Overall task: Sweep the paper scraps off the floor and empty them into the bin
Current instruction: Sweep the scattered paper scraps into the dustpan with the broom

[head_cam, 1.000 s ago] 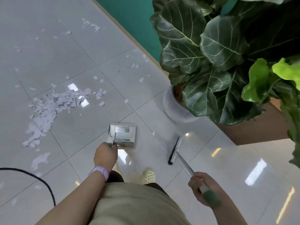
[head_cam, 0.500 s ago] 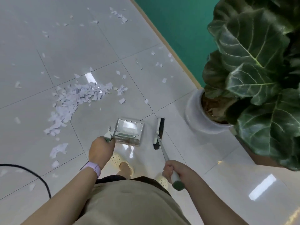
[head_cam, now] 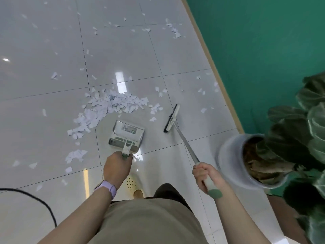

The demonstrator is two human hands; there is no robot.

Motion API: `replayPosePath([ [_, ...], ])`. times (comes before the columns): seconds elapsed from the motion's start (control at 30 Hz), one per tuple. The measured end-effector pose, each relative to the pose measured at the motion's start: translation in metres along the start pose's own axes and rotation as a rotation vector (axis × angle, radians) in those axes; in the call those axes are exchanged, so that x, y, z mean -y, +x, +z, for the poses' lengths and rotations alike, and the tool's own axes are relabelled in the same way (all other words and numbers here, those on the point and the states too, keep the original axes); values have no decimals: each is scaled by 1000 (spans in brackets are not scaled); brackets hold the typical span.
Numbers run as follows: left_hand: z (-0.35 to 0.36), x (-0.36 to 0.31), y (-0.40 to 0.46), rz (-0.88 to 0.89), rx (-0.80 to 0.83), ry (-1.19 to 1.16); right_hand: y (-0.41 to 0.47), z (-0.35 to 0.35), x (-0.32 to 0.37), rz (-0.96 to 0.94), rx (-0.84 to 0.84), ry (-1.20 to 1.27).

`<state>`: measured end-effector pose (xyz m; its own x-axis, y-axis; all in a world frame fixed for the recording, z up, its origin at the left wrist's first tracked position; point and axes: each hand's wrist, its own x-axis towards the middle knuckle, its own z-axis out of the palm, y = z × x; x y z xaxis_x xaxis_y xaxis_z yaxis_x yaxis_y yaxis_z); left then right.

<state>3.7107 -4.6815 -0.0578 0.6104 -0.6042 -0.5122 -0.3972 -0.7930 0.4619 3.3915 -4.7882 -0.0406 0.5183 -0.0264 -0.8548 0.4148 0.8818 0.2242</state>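
A heap of white paper scraps (head_cam: pixel 107 106) lies on the grey tiled floor, with loose bits scattered farther out and toward the wall. My left hand (head_cam: pixel 117 165) grips the handle of a pale dustpan (head_cam: pixel 127 136), which sits low just in front of my feet, right of the heap's near end. My right hand (head_cam: pixel 205 175) grips the green-tipped handle of a broom. The broom head (head_cam: pixel 171 118) is down at the floor to the right of the heap. No bin is in view.
A white pot (head_cam: pixel 228 155) with a large-leaved plant (head_cam: pixel 302 138) stands at the right, close to my right hand. A green wall (head_cam: pixel 263 50) with a tan skirting runs along the right. A black cable (head_cam: pixel 35 199) curves over the floor at lower left.
The view has swung left and forward, so the plant slid to the right edge. The broom head went from beside the dustpan out to the right of the heap. The dustpan now sits closer to the heap.
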Motion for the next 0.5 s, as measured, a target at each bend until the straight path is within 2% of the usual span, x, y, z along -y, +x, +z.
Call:
replayPosePath([
  [0.23,-7,-38,39,-159,-90,-161,8,80,3,-131,-218,-27],
  [0.33,-9,-51,55,-237,-123,-198,37,125,21,-114,-329,-154],
  [0.5,-17,-69,60,-337,-171,-170,81,215,60,-48,-319,-477],
])
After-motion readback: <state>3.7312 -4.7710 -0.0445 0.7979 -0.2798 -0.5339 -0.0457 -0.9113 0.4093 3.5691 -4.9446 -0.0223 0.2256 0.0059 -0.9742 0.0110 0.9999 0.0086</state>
